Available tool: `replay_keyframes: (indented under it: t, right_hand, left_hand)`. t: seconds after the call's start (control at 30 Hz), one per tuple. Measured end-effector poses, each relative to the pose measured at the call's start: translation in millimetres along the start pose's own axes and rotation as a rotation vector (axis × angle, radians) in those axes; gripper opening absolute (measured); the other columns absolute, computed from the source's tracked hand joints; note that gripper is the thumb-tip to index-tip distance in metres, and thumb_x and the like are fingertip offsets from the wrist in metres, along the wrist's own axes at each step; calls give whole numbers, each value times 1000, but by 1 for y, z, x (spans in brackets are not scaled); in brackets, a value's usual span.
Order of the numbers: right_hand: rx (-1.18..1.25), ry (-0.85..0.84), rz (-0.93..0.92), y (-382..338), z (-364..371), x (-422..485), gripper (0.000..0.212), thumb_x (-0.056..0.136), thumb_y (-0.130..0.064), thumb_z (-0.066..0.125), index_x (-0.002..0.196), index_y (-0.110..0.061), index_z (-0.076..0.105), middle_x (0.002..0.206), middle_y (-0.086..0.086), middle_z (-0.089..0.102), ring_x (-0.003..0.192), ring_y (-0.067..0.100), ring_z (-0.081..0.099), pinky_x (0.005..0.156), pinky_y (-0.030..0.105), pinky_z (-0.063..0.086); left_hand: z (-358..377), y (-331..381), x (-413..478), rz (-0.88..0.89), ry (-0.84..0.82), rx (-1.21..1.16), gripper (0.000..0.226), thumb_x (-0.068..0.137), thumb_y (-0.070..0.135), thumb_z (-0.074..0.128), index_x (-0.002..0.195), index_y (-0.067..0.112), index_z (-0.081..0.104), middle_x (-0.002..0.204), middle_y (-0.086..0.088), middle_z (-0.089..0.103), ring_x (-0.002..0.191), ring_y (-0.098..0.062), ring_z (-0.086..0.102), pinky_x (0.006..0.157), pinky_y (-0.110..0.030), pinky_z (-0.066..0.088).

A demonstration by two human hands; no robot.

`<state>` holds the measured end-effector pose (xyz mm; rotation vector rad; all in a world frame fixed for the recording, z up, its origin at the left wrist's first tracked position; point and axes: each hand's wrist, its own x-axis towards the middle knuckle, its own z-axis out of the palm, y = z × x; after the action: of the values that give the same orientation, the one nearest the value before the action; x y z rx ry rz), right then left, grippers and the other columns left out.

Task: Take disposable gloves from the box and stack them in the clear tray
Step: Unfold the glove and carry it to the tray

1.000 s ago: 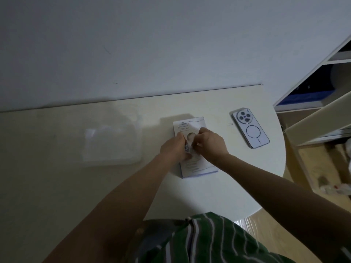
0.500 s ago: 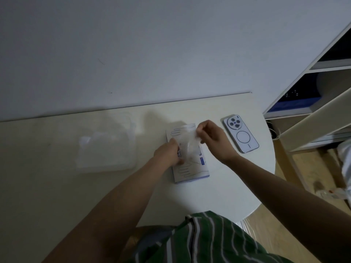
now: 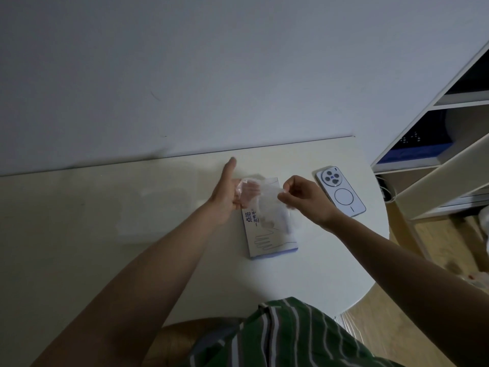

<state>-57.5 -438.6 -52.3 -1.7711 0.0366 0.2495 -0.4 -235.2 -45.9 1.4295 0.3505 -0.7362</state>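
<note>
The glove box (image 3: pixel 272 242) lies flat on the worktop (image 3: pixel 304 274). Above it I hold a clear glove (image 3: pixel 267 205). My left hand (image 3: pixel 225 200) grips its 9 o'clock edge, thumb up, and my right hand (image 3: pixel 304 198) pinches the 3 o'clock edge. The clear tray (image 3: pixel 156 215) sits at 9 o'clock, a phone (image 3: pixel 341 193) at 3.

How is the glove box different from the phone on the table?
The glove box is white with a hand drawn on it; the phone shows round camera lenses and a ring. The clear glove held by the left hand and right hand hides the far end of the glove box; nothing covers the phone. Both lie flat on the table.
</note>
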Motion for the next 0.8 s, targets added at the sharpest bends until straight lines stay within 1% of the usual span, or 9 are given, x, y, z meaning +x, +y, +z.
replay_keyframes:
  t: [0.03, 0.1, 0.17, 0.33, 0.43, 0.5, 0.6, 0.7, 0.8]
  right_hand:
    - [-15, -4, -1, -2, 0, 1, 12, 90, -10, 67, 84, -11, 56, 71, -3, 59, 66, 11, 53, 63, 20, 46]
    - [-31, -31, 5, -6, 3, 2, 13, 90, -11, 67, 83, -12, 56, 71, -3, 59, 65, 10, 53, 62, 20, 45]
    - [-23, -72, 5, -11, 4, 4, 12, 92, -14, 65, 83, -12, 56, 72, -3, 60, 65, 9, 54, 63, 21, 46]
    - [-26, 43, -94, -37, 15, 17, 35, 89, -27, 43, 119, -10, 54, 117, -1, 60, 105, 13, 57, 89, 26, 46]
    - [-68, -181, -51, -56, 33, 28, 54, 83, -30, 41, 136, -18, 47, 129, -3, 58, 119, 7, 53, 99, 21, 41]
    - [-92, -331, 29, -64, 46, 33, 49, 84, -33, 47, 130, -17, 53, 121, 3, 63, 112, 15, 59, 97, 29, 45]
    - [-109, -486, 95, -68, 63, 41, 34, 91, -24, 60, 106, 6, 61, 97, 21, 64, 86, 27, 61, 83, 35, 48]
    - [9, -403, 137, -72, 77, 48, 32, 89, -6, 66, 84, 20, 49, 83, 22, 54, 78, 25, 55, 79, 35, 48]
    - [90, -392, 141, -81, 94, 56, 20, 87, 1, 65, 79, 10, 49, 84, 20, 51, 78, 28, 54, 80, 39, 50]
  left_hand:
    - [-1, 2, 0, 25, -28, 26, 59, 90, 59, 48, 103, 6, 71, 87, -7, 71, 74, -16, 65, 73, -29, 49]
    - [-2, 5, -1, 105, -55, 76, 23, 86, 30, 70, 93, 9, 70, 79, -4, 73, 68, -12, 68, 71, -28, 52]
    - [-2, 7, -2, 195, -29, 101, 3, 83, 9, 72, 83, 12, 70, 74, -1, 72, 68, -11, 69, 70, -24, 54]
    - [-23, 20, -15, 289, -154, 188, 13, 87, 3, 62, 80, 12, 68, 63, 1, 64, 61, -12, 66, 64, -23, 54]
    - [-35, 29, -29, 283, -346, 217, 18, 88, 2, 57, 79, 14, 68, 56, 6, 53, 49, -6, 54, 55, -20, 52]
    - [-45, 35, -36, 289, -396, 227, 20, 87, 2, 55, 81, 17, 69, 56, 5, 48, 46, -7, 47, 48, -19, 46]
    - [-70, 40, -42, 310, -313, 287, 12, 88, 5, 59, 88, 14, 68, 52, 4, 42, 44, -9, 37, 43, -18, 33]
    - [-101, 40, -43, 280, -105, 278, 8, 86, 18, 71, 90, 13, 67, 55, 5, 49, 45, -9, 42, 45, -18, 36]
    - [-135, 36, -47, 233, -18, 244, 13, 86, 17, 70, 76, 14, 63, 68, -3, 52, 54, -11, 53, 56, -21, 49]
